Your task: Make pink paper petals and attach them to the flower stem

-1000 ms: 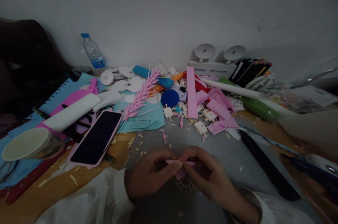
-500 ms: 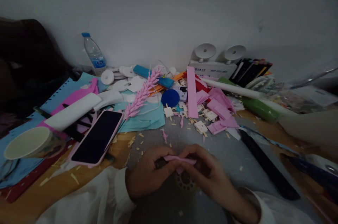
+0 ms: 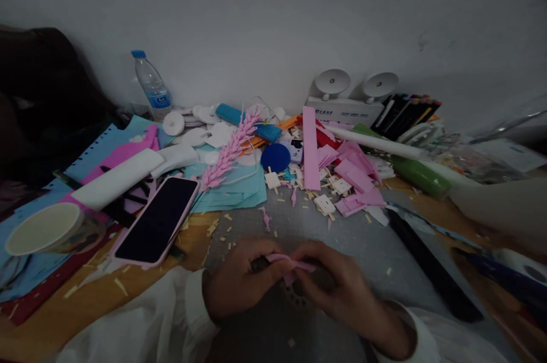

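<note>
Both hands meet low in the middle of the view, above a grey mat (image 3: 252, 223). My left hand (image 3: 252, 277) pinches one end of a small strip of pink crepe paper (image 3: 277, 257) between thumb and fingers. My right hand (image 3: 335, 277) grips the other end, and the strip looks twisted at its middle. Below the hands a round tape roll (image 3: 297, 298) with holes is partly hidden. Beyond them lie small twisted pink paper pieces (image 3: 266, 219). A pink petalled flower spike (image 3: 231, 149) rests farther back.
A phone (image 3: 157, 220) and a paper cup (image 3: 47, 230) stand at the left, a water bottle (image 3: 151, 84) behind. Pink paper strips (image 3: 311, 149) and scraps crowd the back. A long black tool (image 3: 431, 266) lies at the right, near a green roll (image 3: 421, 176).
The pink paper strip has turned slightly between my fingers, and my right fingers have shifted on it. Everything else on the table stays in place.
</note>
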A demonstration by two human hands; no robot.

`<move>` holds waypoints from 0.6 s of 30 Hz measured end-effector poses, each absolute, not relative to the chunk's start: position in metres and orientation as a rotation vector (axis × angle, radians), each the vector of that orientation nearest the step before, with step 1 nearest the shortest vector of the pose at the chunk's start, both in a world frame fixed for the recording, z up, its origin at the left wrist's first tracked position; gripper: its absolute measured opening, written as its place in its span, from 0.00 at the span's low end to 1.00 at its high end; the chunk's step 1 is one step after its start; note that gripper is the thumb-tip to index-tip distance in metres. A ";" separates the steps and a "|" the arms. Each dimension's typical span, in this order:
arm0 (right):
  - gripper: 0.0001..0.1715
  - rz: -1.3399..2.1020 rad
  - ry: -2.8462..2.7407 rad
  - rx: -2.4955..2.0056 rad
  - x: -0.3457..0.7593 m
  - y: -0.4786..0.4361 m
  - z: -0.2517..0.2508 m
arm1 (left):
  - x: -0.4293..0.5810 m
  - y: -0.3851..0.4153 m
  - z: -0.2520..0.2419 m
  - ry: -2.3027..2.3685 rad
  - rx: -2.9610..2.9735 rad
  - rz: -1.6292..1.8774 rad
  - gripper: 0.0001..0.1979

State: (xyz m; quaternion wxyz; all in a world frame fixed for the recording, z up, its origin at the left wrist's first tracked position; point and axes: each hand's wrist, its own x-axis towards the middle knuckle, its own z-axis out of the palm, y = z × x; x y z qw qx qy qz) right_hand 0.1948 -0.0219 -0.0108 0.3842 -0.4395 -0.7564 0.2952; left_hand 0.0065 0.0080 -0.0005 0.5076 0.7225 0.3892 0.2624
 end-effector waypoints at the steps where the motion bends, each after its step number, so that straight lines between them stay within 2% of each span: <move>1: 0.09 0.765 -1.931 -1.122 0.195 -0.021 -0.011 | 0.007 0.008 0.000 0.932 1.757 0.621 0.16; 7: 0.05 0.962 -1.843 -1.120 0.195 -0.019 -0.009 | 0.006 0.008 0.006 0.915 2.010 0.726 0.05; 11: 0.05 1.105 -1.805 -1.124 0.196 -0.020 -0.009 | 0.004 0.009 0.005 0.831 2.098 0.771 0.04; 18: 0.08 0.862 -1.906 -1.090 0.195 -0.021 -0.012 | 0.003 0.007 -0.001 0.828 2.091 0.761 0.05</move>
